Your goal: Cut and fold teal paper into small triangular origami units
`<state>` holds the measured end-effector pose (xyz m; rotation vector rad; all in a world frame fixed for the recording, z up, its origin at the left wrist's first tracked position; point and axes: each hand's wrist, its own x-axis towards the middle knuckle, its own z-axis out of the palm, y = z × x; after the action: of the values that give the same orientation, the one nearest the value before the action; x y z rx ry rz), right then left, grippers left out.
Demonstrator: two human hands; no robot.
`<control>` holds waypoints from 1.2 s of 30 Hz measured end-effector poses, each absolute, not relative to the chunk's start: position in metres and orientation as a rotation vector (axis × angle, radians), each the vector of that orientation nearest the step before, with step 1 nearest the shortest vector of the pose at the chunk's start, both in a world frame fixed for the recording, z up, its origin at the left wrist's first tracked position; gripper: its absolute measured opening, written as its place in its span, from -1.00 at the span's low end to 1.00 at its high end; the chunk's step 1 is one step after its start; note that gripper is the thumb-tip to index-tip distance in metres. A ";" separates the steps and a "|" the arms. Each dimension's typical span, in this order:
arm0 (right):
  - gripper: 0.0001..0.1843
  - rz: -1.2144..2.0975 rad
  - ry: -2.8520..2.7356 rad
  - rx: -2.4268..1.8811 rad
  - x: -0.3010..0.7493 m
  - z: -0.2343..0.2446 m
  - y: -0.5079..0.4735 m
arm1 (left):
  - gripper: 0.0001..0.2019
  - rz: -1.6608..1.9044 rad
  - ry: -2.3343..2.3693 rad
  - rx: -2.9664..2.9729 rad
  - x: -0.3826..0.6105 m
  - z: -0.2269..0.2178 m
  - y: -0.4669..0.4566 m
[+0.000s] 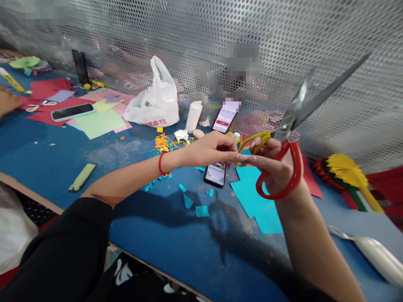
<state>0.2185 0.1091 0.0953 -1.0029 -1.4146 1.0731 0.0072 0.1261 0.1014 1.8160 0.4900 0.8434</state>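
My right hand [278, 161] has its fingers through the handle loops of a pair of scissors [286, 126], one loop yellow and one red. The blades are spread and point up and to the right, above the table. My left hand [210, 147], with a red cord at the wrist, meets the fingertips of my right hand. Its thumb and fingers are pinched; anything between them is hidden. Beneath the hands lie a lit phone [215, 176], turquoise paper sheets [267, 218] and small turquoise scraps [202, 211].
A white plastic bag [157, 102] and a propped phone [224, 116] stand by the perforated metal wall. Coloured paper [100, 123], another phone [73, 112] and another person's hand [6, 100] are left. A yellow rosette [346, 170] and white case [378, 256] lie right.
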 end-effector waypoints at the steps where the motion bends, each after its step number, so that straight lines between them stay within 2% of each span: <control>1: -0.49 1.065 -1.416 -1.000 0.218 0.096 0.109 | -0.40 0.832 0.481 1.786 0.006 0.102 0.126; 8: -0.66 1.083 -1.404 -0.986 0.214 0.100 0.103 | -0.39 0.933 0.456 1.733 0.006 0.103 0.128; 16: -0.63 1.036 -1.414 -1.069 0.214 0.101 0.102 | -0.39 1.125 0.500 1.896 0.005 0.098 0.130; 22: -0.72 0.987 -1.448 -0.985 0.214 0.100 0.104 | -0.45 1.288 0.488 1.960 0.005 0.097 0.130; 28: -0.65 1.031 -1.439 -0.962 0.217 0.100 0.101 | -0.53 1.096 0.465 1.845 0.007 0.099 0.128; 36: -0.58 1.105 -1.476 -0.903 0.216 0.105 0.101 | -0.50 0.927 0.478 1.880 -0.001 0.108 0.129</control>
<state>0.2160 0.1012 0.1049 -0.9029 -1.4759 1.1046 -0.0007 0.1288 0.1084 1.8804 0.4776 0.9266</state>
